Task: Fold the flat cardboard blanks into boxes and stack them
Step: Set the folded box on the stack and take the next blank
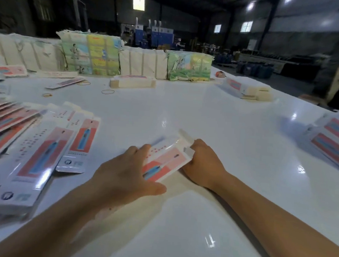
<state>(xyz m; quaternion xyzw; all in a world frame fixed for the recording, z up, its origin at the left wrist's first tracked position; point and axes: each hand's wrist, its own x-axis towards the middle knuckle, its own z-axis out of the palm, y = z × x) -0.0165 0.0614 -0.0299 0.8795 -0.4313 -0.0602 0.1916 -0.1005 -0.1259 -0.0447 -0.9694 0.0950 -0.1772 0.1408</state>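
Right now one cardboard blank lies on the white counter between the two hands, its long axis running from near-left up to far-right. The left hand rests over the near-left end with fingers spread and fairly straight, thumb stretched along the near edge, pressing rather than gripping. The right hand sits at the far-right end, fingers curled around the end flap; so the right hand is nearer the flap that, I judge, gets tucked next. The blank is glossy white with a pink panel, a blue pen-like picture and rows of red dots, slightly blurred. A fanned pile of flat blanks lies at near left.
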